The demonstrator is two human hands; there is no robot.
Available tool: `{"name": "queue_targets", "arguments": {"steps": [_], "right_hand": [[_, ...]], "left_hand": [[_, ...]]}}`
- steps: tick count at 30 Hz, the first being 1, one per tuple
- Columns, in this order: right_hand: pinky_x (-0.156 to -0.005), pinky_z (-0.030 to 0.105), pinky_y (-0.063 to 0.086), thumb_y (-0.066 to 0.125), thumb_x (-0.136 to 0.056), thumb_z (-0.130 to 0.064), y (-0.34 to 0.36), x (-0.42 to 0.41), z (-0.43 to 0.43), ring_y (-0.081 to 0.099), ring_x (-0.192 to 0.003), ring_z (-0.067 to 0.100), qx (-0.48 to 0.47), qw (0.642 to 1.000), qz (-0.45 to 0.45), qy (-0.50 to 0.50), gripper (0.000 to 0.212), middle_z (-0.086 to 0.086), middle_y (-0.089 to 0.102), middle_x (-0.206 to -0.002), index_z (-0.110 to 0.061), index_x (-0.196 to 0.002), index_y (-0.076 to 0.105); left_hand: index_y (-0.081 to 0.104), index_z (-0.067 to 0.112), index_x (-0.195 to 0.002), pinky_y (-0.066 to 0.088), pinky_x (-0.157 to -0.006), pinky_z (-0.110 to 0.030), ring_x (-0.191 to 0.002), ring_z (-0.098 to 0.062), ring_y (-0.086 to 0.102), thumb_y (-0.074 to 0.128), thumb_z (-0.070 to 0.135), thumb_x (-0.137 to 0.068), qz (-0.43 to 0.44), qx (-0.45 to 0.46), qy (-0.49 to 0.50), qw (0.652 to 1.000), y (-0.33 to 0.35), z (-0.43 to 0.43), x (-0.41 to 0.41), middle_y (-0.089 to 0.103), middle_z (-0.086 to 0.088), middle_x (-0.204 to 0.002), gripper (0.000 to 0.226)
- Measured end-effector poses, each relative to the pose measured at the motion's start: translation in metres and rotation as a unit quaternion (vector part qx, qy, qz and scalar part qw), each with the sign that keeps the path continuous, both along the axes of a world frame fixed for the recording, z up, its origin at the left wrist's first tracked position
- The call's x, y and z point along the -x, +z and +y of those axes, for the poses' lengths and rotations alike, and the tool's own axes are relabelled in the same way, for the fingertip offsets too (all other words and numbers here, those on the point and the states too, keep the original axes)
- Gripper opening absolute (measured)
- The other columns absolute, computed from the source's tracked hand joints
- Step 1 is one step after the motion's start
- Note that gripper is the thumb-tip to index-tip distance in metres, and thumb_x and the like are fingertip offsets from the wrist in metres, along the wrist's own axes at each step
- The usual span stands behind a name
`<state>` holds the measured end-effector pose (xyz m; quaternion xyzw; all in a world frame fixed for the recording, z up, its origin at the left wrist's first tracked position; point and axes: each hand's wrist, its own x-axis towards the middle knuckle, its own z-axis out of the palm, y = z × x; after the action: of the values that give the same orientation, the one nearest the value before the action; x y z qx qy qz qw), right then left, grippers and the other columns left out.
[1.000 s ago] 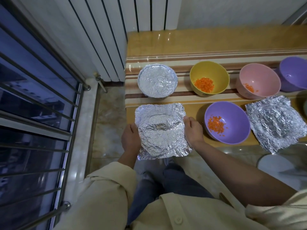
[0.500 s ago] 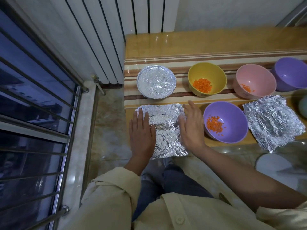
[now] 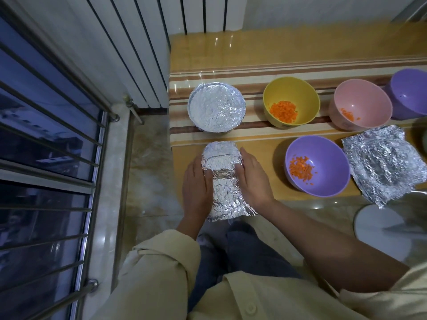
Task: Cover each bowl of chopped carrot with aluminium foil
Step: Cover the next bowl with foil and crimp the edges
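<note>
A crumpled foil sheet (image 3: 221, 181) lies over a bowl at the table's near left corner; the bowl itself is hidden. My left hand (image 3: 195, 190) and right hand (image 3: 253, 181) cup it from either side, fingers curled against the foil and pressing it down the sides. The sheet's near end hangs past the table edge. Behind it stands a bowl sealed with foil (image 3: 216, 107). Uncovered bowls holding chopped carrot: yellow (image 3: 275, 93), pink (image 3: 369, 100) and a near purple one (image 3: 328, 158).
A second loose foil sheet (image 3: 383, 167) lies at the right. Another purple bowl (image 3: 411, 93) sits at the far right edge. A white round object (image 3: 381, 229) is below the table's front edge. A radiator (image 3: 143, 49) and window bars (image 3: 57, 116) stand left.
The foil was a flat sheet held at both sides, then my flat palms pressed on it. Now both hands have slid to the sides and folded the foil down, making it narrower.
</note>
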<state>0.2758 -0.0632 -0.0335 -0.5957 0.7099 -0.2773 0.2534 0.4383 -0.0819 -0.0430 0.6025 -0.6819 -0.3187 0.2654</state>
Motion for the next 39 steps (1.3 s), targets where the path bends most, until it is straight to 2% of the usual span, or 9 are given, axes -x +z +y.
{"name": "queue_targets", "arguments": {"steps": [4,9,14,17,20,23,28,32,39], "right_hand": [[-0.091,0.016,0.033,0.034,-0.104,-0.027,-0.001,0.0,0.0,0.049,-0.118,0.016,-0.001,0.997,-0.066,-0.047,0.039,0.006,0.053,-0.133,-0.013,-0.14,0.043],[-0.06,0.031,0.033,0.031,-0.105,-0.029,-0.005,0.001,-0.001,0.043,-0.058,0.006,-0.036,0.984,-0.132,-0.112,0.027,-0.004,0.048,-0.065,-0.015,-0.104,0.055],[-0.076,0.017,0.035,0.033,-0.104,-0.029,-0.002,0.003,-0.005,0.046,-0.073,-0.007,-0.105,0.948,-0.258,-0.157,0.021,-0.018,0.051,-0.081,-0.031,-0.094,0.051],[-0.091,0.018,0.031,0.036,-0.103,-0.033,-0.004,0.005,-0.006,0.048,-0.103,0.003,-0.136,0.926,-0.304,-0.179,0.029,-0.009,0.057,-0.11,-0.02,-0.12,0.056],[-0.087,0.02,0.031,0.036,-0.103,-0.033,-0.009,0.002,-0.003,0.047,-0.098,0.007,-0.118,0.922,-0.296,-0.22,0.029,-0.007,0.056,-0.105,-0.017,-0.118,0.055],[-0.083,0.029,0.036,0.036,-0.101,-0.042,-0.011,-0.005,0.001,0.048,-0.087,0.009,-0.074,0.896,-0.31,-0.308,0.033,-0.011,0.054,-0.094,-0.021,-0.12,0.053],[-0.09,0.03,0.034,0.031,-0.104,-0.03,-0.002,-0.015,0.014,0.045,-0.103,0.017,-0.069,0.86,-0.359,-0.357,0.033,0.001,0.051,-0.112,-0.013,-0.127,0.046],[-0.069,0.03,0.031,0.037,-0.083,-0.03,-0.008,-0.021,0.028,0.037,-0.073,0.015,-0.116,0.848,-0.382,-0.348,0.006,-0.008,0.04,-0.076,-0.034,-0.079,0.04],[-0.087,0.033,0.03,0.037,-0.084,-0.036,0.013,-0.016,0.043,0.04,-0.093,0.015,-0.105,0.868,-0.36,-0.325,0.025,-0.009,0.044,-0.097,-0.027,-0.105,0.048]], "left_hand": [[0.048,0.006,-0.143,0.037,-0.103,-0.026,-0.125,-0.02,0.051,0.032,0.03,-0.104,0.062,-0.022,0.067,0.996,-0.003,0.001,-0.001,0.057,-0.009,-0.139,0.048],[0.057,0.008,-0.097,0.033,-0.066,-0.026,-0.069,0.005,0.05,0.035,0.017,-0.109,0.153,-0.094,0.158,0.971,0.002,0.003,0.002,0.056,0.007,-0.079,0.027],[0.042,0.017,-0.077,0.029,-0.064,-0.028,-0.062,0.003,0.039,0.033,0.014,-0.109,0.165,-0.115,0.152,0.968,0.001,0.001,0.002,0.039,0.005,-0.07,0.033],[0.058,0.008,-0.095,0.035,-0.077,-0.027,-0.084,-0.007,0.048,0.03,0.021,-0.11,0.161,-0.134,0.144,0.967,-0.001,-0.004,-0.003,0.054,-0.004,-0.091,0.034],[0.057,0.01,-0.133,0.031,-0.094,-0.023,-0.116,-0.014,0.046,0.028,0.027,-0.11,0.128,-0.154,0.159,0.967,0.001,-0.006,-0.01,0.05,0.0,-0.119,0.041],[0.053,0.012,-0.139,0.029,-0.099,-0.025,-0.126,-0.022,0.045,0.028,0.03,-0.109,0.102,-0.147,0.203,0.963,0.003,-0.002,-0.015,0.051,-0.009,-0.132,0.043],[0.055,0.007,-0.131,0.039,-0.105,-0.039,-0.123,-0.03,0.049,0.034,0.034,-0.107,0.128,-0.164,0.221,0.953,0.003,0.005,-0.01,0.055,-0.015,-0.13,0.042],[0.036,0.012,-0.15,0.039,-0.112,-0.045,-0.133,-0.028,0.048,0.045,0.038,-0.104,0.194,-0.201,0.234,0.931,0.005,0.008,-0.006,0.049,-0.011,-0.146,0.053],[0.037,0.006,-0.147,0.042,-0.091,-0.031,-0.116,-0.027,0.056,0.043,0.03,-0.105,0.156,-0.161,0.248,0.942,0.009,0.002,-0.013,0.058,-0.01,-0.127,0.049]]}}
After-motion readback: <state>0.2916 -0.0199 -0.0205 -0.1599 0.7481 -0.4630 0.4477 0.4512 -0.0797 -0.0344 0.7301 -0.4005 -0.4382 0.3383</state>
